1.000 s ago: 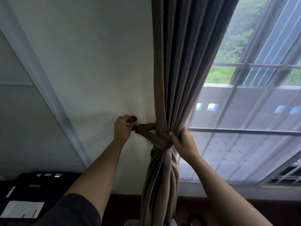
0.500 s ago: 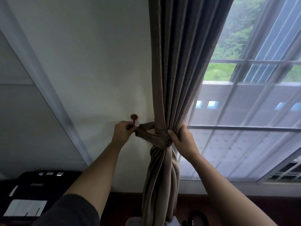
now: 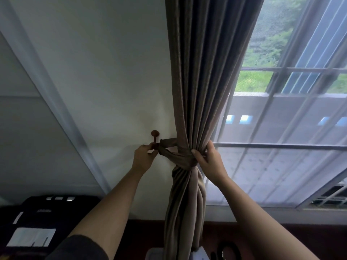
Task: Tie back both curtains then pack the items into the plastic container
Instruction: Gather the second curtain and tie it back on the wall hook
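Observation:
A brown pleated curtain hangs in front of the window's left side, gathered at mid-height by a matching fabric tieback. A dark round-headed hook sticks out of the white wall just left of the curtain. My left hand pinches the tieback's end at the hook's stem. My right hand grips the bunched curtain and the band on its right side. A pale plastic container peeks out at the bottom edge, mostly hidden behind the curtain.
The window with frosted lower panes fills the right side. A black device with white labels stands at the lower left. A dark wooden surface runs below the sill, with a black looped object on it.
My left hand slid down off the hook, so the hook's round head now shows above it. My right hand stays on the gathered curtain. The view shifted slightly.

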`<state>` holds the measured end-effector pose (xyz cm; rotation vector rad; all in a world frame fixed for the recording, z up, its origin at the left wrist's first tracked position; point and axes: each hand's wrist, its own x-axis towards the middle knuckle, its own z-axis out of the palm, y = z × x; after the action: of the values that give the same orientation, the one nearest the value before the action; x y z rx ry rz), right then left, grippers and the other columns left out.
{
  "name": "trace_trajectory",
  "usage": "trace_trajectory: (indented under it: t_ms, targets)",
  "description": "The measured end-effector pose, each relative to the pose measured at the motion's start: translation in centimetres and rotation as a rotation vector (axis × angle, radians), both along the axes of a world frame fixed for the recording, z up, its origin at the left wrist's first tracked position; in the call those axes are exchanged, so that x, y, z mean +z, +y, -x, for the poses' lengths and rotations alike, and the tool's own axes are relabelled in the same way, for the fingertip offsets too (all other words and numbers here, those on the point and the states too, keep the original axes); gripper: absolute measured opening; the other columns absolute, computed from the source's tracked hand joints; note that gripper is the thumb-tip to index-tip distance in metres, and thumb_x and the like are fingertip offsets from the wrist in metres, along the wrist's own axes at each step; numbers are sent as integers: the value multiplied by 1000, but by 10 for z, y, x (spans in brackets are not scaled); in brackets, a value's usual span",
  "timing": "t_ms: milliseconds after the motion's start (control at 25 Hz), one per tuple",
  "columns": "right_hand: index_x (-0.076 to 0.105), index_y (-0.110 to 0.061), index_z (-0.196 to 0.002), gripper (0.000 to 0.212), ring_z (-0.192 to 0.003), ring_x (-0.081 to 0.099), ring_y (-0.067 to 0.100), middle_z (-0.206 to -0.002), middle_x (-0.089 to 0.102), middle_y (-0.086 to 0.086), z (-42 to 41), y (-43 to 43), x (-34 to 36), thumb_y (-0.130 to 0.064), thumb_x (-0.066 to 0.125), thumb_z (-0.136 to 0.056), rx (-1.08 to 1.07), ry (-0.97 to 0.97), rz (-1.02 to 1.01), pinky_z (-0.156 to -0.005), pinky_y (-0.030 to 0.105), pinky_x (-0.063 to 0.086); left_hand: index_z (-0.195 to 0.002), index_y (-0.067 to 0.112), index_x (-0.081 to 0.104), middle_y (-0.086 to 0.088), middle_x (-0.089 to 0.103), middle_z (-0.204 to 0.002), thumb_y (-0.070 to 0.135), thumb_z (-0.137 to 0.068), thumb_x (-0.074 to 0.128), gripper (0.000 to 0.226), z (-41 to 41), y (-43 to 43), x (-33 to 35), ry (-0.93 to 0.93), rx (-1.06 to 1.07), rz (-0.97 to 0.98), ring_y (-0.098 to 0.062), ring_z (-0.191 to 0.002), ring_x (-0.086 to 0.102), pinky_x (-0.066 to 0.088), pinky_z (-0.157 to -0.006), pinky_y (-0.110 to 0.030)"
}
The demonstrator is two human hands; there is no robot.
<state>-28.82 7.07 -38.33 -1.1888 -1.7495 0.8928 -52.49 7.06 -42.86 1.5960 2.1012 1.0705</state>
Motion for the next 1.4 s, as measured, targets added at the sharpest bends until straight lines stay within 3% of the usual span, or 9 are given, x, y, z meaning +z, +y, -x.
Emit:
trace_trajectory:
  t_ms: [120, 240, 400, 560, 680, 1000, 1120, 1240, 1400]
  targets:
    - [47, -19, -107, 25, -92, 63, 20, -96, 65, 0, 0, -11, -2, -16, 62, -87, 22, 87, 45, -84, 42, 54, -135, -1, 45, -14, 58, -117, 10, -91, 58, 48, -9, -23, -8, -204, 58, 29, -32, -97, 63, 45, -91, -29]
    - [46, -17, -116, 35, -96, 58, 11, -104, 59, -6, -4, -38, -22, -20, 64, -86, -149, 99, -34, -84, 26, 50, -121, 0, 60, -20, 68, -105, 9, -92, 56, 31, -7, -43, -26, -250, 50, 35, -31, -89, 66, 52, -89, -36]
    - [55, -18, -88, 10, -71, 60, 13, -78, 61, -4, 8, -94, -86, -21, 64, -86, -253, -3, 49, -66, 36, 51, -118, 8, 65, -12, 70, -96, 16, -94, 55, 27, -6, -47, -54, -263, -130, 249, -22, -82, 65, 55, -82, -35]
    - [56, -14, -107, 27, -86, 61, 17, -96, 65, 0, 31, -97, -125, -26, 64, -83, -253, -152, 129, -69, 26, 43, -139, 14, 43, -7, 53, -135, 7, -94, 53, 47, -21, -21, -63, -237, -307, 307, -17, -106, 58, 43, -85, -22]
    - [53, -13, -109, 37, -96, 60, 24, -104, 65, 3, 42, -84, -127, -35, 65, -82, -307, -264, 173, -71, 27, 40, -141, 15, 38, -6, 47, -140, 7, -94, 53, 50, -34, -12, -77, -222, -447, 414, -23, -127, 47, 37, -95, -23]
    - [59, -7, -90, 13, -87, 60, 26, -92, 64, 7, 46, -101, -135, -18, 61, -84, -266, -290, 151, -58, 18, 30, -90, 13, 65, -5, 66, -89, 6, -85, 59, 10, -40, -56, -107, -196, -449, 423, -18, -83, 63, 47, -75, -26]
    - [59, -4, -91, 15, -86, 58, 31, -98, 63, 13, 16, -107, -142, -13, 57, -79, -236, -311, 78, -66, 25, 31, -111, 17, 59, 2, 63, -103, 12, -87, 64, 25, -43, -68, -117, -305, -487, 401, -14, -99, 61, 48, -83, -23]
    - [54, -14, -82, 15, -71, 48, 16, -76, 53, -2, -6, -94, -141, -25, 45, -76, -189, -227, 53, -64, 25, 31, -128, 15, 48, 3, 64, -107, 19, -85, 68, 48, -59, -64, -121, -299, -496, 370, -14, -97, 62, 46, -76, -6]
    - [52, -11, -112, 38, -85, 57, 29, -99, 59, 8, -1, -77, -131, -32, 58, -81, -171, -353, 80, -67, 34, 42, -102, 7, 66, -12, 73, -93, 10, -85, 64, 17, -77, -55, -126, -216, -302, 220, -19, -76, 65, 38, -58, -10]
